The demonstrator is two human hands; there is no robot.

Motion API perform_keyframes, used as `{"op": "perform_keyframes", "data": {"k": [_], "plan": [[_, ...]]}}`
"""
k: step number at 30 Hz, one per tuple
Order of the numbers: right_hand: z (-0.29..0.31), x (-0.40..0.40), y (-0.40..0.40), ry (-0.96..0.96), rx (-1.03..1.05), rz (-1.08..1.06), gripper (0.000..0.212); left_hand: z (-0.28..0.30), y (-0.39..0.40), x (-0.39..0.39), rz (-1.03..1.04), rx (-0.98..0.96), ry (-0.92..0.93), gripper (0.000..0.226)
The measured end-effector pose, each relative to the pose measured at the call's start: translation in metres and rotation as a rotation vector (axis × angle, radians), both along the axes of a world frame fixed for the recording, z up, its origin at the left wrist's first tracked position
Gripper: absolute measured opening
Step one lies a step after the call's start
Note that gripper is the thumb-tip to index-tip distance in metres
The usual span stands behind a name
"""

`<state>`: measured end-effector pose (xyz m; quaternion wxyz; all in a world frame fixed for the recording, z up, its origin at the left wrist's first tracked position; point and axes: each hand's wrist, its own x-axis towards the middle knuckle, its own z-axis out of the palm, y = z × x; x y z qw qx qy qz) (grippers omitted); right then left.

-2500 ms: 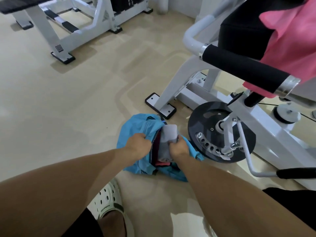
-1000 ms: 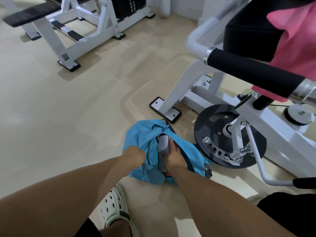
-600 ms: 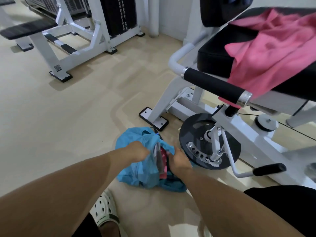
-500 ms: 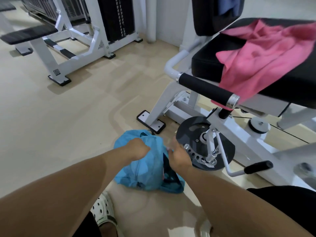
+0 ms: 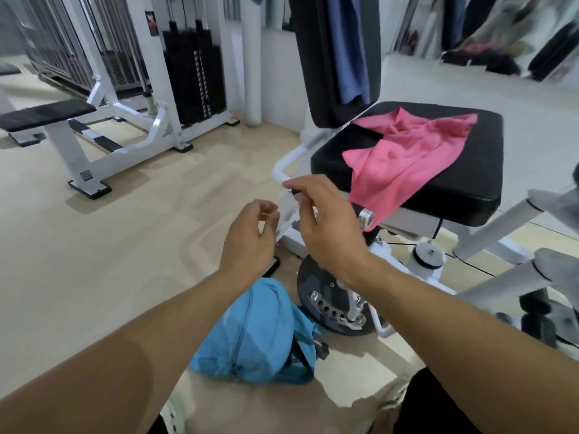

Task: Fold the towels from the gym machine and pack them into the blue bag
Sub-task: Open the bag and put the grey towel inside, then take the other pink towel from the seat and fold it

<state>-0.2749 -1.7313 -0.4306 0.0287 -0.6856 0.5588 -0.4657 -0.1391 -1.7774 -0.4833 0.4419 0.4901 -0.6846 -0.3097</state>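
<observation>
Head view: both hands are raised in front of the person, above the blue bag (image 5: 260, 333) that lies slumped on the floor (image 5: 94, 239) near their feet. The left hand (image 5: 250, 236) has loosely curled fingers and nothing in it; the right hand (image 5: 326, 220) is spread a little wider, fingers relaxed and pointing up and left, also holding nothing.

The relation that matters is where the pink towel (image 5: 410, 155) lies from the hands: ahead and to the right, crumpled on the black seat (image 5: 463, 183) of the gym machine (image 5: 344, 296). Its long axis runs diagonally, from the bunched part near the seat's back edge down to a corner that hangs over the front edge. That hanging corner is just beside the right hand, so the right hand is plainly the nearer one; the left would have to cross further over. I judge the towel is the next thing to pick up, and the drooping corner the easiest place to take it.

A blue cloth (image 5: 351, 48) hangs over the upright backrest (image 5: 310, 64) behind the seat; its top is cut off by the frame edge, so whether it is another towel cannot be told. The bag's opening faces away and its contents are hidden. The right edge of the view is smeared, and the grey shapes there are hard to make out.
</observation>
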Motion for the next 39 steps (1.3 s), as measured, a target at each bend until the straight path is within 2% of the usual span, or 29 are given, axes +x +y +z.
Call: {"op": "perform_keyframes", "data": {"k": [3,6,8,10,12,16,18,20,22,24,26,29,30,32,36,39], "plan": [[0.027,-0.035,-0.002,0.184,-0.083,-0.247,0.033,0.008,0.001,-0.004,-0.09,-0.105,-0.081,0.026],[0.036,-0.067,-0.004,0.364,0.149,-0.542,0.036,0.012,0.003,-0.006,-0.18,-0.175,-0.165,0.033],[0.036,-0.083,-0.004,0.434,0.307,-0.641,0.044,0.011,0.004,-0.008,-0.223,-0.188,-0.209,0.034],[0.035,-0.095,-0.006,0.482,0.374,-0.681,0.051,0.009,0.004,-0.011,-0.249,-0.177,-0.211,0.034],[0.034,-0.105,-0.011,0.519,0.364,-0.706,0.049,0.009,0.003,-0.015,-0.263,-0.155,-0.196,0.033],[0.036,-0.116,-0.019,0.41,0.259,-0.675,0.018,0.012,0.001,-0.022,-0.27,-0.094,-0.135,0.03],[0.035,-0.117,-0.023,0.348,0.216,-0.661,0.012,0.016,0.0,-0.025,-0.258,-0.059,-0.084,0.029],[0.035,-0.114,-0.023,0.193,0.154,-0.588,0.01,0.021,0.0,-0.027,-0.244,0.007,0.004,0.027],[0.038,-0.099,-0.017,-0.016,0.112,-0.392,0.007,0.027,0.0,-0.03,-0.226,0.122,0.123,0.021],[0.04,-0.076,-0.006,-0.058,0.116,-0.19,0.007,0.036,0.0,-0.033,-0.21,0.297,0.347,0.024],[0.039,-0.051,0.008,-0.03,0.152,-0.01,0.01,0.046,0.0,-0.032,-0.238,0.519,0.579,0.047],[0.032,-0.023,0.023,0.047,0.205,0.192,0.011,0.058,-0.001,-0.014,-0.495,0.899,0.842,0.079],[0.028,-0.016,0.027,0.055,0.235,0.254,0.01,0.059,-0.003,-0.005,-0.588,1.008,0.878,0.083],[0.023,-0.004,0.034,0.064,0.311,0.383,0.008,0.06,-0.009,0.009,-0.643,1.093,0.875,0.083],[0.017,0.016,0.048,0.108,0.452,0.597,0.006,0.056,-0.009,0.021,-0.46,1.033,0.767,0.064],[0.016,0.025,0.052,0.159,0.593,0.693,0.006,0.059,-0.002,0.023,-0.425,1.006,0.686,0.05]]}}
